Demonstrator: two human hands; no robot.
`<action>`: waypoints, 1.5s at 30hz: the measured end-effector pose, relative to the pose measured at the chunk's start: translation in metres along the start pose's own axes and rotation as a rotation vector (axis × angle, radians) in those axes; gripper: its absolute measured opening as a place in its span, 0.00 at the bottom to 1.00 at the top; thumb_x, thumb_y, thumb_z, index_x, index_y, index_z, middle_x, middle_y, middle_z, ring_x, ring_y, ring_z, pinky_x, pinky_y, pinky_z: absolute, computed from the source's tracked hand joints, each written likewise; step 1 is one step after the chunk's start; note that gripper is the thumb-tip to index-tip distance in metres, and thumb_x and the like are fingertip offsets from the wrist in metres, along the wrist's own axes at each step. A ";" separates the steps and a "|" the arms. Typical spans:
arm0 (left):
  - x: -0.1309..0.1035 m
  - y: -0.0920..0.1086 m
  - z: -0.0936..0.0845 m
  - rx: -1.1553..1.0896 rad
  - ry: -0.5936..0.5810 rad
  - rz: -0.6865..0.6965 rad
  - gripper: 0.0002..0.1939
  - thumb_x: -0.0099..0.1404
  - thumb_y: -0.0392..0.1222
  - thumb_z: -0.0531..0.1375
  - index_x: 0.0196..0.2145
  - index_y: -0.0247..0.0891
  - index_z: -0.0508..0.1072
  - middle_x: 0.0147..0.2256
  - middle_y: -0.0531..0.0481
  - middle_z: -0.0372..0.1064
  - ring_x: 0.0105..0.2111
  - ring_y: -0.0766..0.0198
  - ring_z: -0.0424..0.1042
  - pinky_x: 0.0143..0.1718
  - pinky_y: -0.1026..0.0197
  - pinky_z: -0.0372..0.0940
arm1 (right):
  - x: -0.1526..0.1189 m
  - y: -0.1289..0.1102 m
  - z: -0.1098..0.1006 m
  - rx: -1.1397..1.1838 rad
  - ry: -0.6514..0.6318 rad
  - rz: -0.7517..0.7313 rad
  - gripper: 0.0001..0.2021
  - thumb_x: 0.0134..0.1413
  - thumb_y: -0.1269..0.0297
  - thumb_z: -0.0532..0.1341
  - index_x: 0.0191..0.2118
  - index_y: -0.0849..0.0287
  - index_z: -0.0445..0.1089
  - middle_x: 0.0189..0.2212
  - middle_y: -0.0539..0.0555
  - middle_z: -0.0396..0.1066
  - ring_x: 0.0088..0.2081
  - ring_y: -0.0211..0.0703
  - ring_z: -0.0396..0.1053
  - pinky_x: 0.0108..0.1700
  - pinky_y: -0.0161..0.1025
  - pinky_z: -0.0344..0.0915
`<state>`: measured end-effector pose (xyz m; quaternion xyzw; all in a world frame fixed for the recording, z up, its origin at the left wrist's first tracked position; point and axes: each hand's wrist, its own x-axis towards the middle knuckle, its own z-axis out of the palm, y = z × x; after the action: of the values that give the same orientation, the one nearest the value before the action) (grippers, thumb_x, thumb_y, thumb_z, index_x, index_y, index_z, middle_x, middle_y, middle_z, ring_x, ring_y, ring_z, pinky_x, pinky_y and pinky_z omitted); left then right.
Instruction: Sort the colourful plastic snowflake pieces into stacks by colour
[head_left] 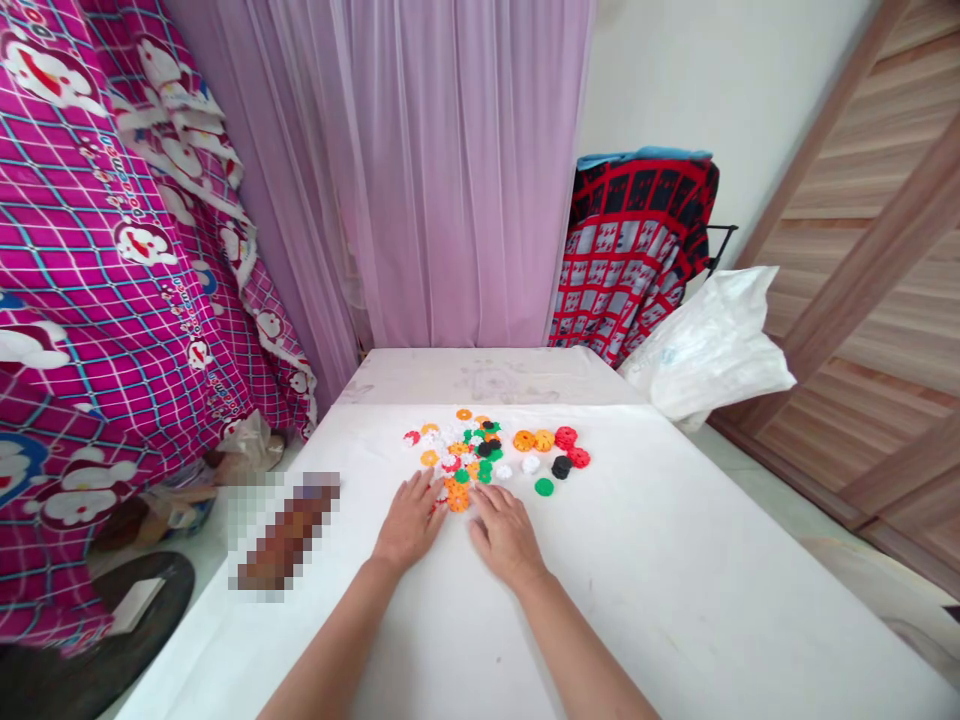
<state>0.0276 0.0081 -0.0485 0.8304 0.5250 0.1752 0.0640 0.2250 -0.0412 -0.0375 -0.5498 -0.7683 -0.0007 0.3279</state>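
Observation:
A loose heap of small notched plastic discs (457, 449) in orange, white, green, red and black lies on the white table. My left hand (411, 520) rests palm down at the heap's near left edge, fingers stretched out over a few discs. On the near right side my right hand (508, 530) lies flat with its fingers spread, touching the edge of the heap. Orange discs (457, 495) show between the two hands. To the right sit small single-colour groups: orange (534, 440), red (572, 447), black (561, 467), white (530, 465) and green (544, 487). What lies under my fingertips is hidden.
The white table (675, 580) reaches back to a purple curtain (465, 180). A blurred-out brownish item (289, 540) lies at its left edge. A white plastic bag (709, 345) stands beyond the right edge. Pink patterned cloth (150, 300) hangs at left, and a wooden wardrobe (862, 280) stands at right.

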 end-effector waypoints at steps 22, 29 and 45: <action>-0.011 0.002 -0.005 -0.180 0.119 0.033 0.16 0.63 0.46 0.57 0.47 0.44 0.75 0.57 0.44 0.67 0.59 0.51 0.64 0.61 0.43 0.59 | -0.003 0.001 0.006 -0.060 -0.007 0.191 0.15 0.49 0.67 0.63 0.45 0.56 0.69 0.38 0.54 0.74 0.42 0.48 0.68 0.45 0.43 0.61; 0.000 -0.003 0.001 -0.168 0.127 0.003 0.22 0.64 0.51 0.56 0.53 0.43 0.71 0.58 0.43 0.67 0.58 0.52 0.65 0.61 0.44 0.59 | -0.005 0.015 0.005 0.117 0.309 0.217 0.19 0.49 0.65 0.61 0.49 0.57 0.65 0.38 0.54 0.74 0.40 0.46 0.69 0.46 0.43 0.64; 0.005 -0.012 0.006 -0.299 0.227 -0.104 0.22 0.64 0.51 0.54 0.52 0.42 0.72 0.56 0.44 0.69 0.58 0.53 0.66 0.60 0.45 0.60 | 0.101 0.114 -0.045 -0.200 -0.071 0.464 0.22 0.50 0.65 0.63 0.52 0.55 0.64 0.40 0.53 0.76 0.44 0.48 0.68 0.47 0.44 0.56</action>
<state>0.0212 0.0185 -0.0567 0.7584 0.5389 0.3404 0.1360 0.3263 0.0729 0.0078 -0.7409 -0.6284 0.0177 0.2362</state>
